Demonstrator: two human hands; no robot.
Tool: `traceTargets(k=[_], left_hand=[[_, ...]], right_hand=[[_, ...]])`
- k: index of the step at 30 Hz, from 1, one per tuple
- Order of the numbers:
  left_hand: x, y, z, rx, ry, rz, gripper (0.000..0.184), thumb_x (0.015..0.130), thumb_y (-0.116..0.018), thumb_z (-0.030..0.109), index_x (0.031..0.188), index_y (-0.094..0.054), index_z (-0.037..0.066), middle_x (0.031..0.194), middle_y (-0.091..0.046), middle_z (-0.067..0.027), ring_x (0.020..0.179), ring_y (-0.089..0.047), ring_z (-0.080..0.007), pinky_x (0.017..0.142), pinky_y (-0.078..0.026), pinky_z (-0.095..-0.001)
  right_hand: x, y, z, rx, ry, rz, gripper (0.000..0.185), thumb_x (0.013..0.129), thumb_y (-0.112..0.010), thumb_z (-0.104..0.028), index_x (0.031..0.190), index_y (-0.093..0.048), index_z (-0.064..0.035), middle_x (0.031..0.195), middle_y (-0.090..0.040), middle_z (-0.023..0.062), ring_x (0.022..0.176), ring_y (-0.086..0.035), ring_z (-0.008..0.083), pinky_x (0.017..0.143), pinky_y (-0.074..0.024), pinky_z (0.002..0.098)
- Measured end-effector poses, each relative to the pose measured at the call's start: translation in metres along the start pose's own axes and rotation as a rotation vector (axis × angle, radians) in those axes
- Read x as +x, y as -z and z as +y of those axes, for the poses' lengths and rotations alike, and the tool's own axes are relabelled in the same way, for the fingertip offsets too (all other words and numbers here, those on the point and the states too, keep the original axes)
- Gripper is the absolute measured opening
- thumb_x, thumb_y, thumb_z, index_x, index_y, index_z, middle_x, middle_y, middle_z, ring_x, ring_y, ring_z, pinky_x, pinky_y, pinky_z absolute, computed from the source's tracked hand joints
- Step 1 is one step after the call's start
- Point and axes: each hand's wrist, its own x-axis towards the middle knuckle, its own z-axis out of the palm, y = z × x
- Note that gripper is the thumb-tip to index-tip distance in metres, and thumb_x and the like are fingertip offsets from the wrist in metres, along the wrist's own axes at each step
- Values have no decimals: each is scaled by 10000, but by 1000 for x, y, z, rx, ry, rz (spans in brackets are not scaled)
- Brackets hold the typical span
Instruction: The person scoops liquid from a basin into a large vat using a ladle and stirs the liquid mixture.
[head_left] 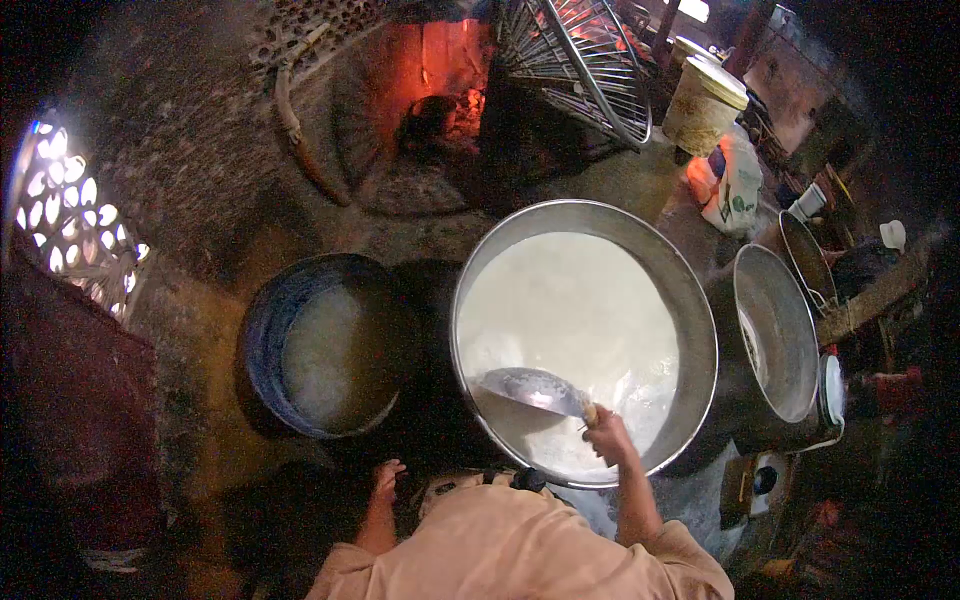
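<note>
In the head view, a large round metal pot (700, 330) holds white, milky liquid (570, 300). My right hand (608, 437) is closed round the short handle of a wide metal ladle (530, 388) over the near part of this pot. The ladle's bowl lies tilted at the liquid's surface; how deep it dips I cannot tell. Beside my body, to the left of the pot, my left hand (388, 480) hangs with loosely bent fingers and nothing visible in it. Nearest to it is a blue tub (268, 350) with cloudy liquid inside.
A fire glows in the hearth (440, 90) at the back, with a wire-ribbed basket-like frame (575, 60) beside it. A lidded bucket (705, 105) and a plastic bag (735, 185) stand at back right. Another metal vessel (778, 330) is right of the pot.
</note>
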Motion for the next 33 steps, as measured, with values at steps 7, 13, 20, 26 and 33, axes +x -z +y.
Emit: traceTargets(k=[7,13,20,26,33], left_hand=[[-11,19,-12,-69,-25,99,278,751,-675,246,979,-650,88,1179,-560,-124,1047,-557,-283,887,-457,-474],[-31,32,-21,-75,456,367,420,731,-607,355,1062,-629,98,1209,-560,-117,1147,-485,-316,981,-350,-516],[-35,33,-17,-146,1048,652,435,775,-595,380,1105,-608,97,1214,-562,-106,1179,-457,-310,978,-368,-496],[-10,-12,23,318,760,522,347,791,-566,297,1053,-627,77,1110,-593,-109,1007,-549,-289,892,-408,-459],[24,-48,28,213,822,492,396,842,-519,222,1199,-519,51,1093,-610,-119,899,-608,-252,774,-482,-396]], right_hand=[[53,29,-92,-133,396,194,370,680,-601,1,1044,-545,-39,686,-602,102,523,-586,200,416,-466,335],[168,-14,-65,-501,347,288,359,725,-534,-51,1084,-553,-46,805,-643,213,592,-638,322,476,-528,394],[156,-23,8,-774,530,245,373,716,-512,-35,1077,-600,-62,839,-650,209,611,-644,330,511,-544,402],[102,-1,45,-774,212,175,381,670,-547,-71,1046,-605,-83,903,-634,188,754,-646,349,665,-548,435],[64,36,124,-738,214,194,296,693,-554,-111,956,-598,19,902,-638,229,843,-615,405,740,-507,482]])
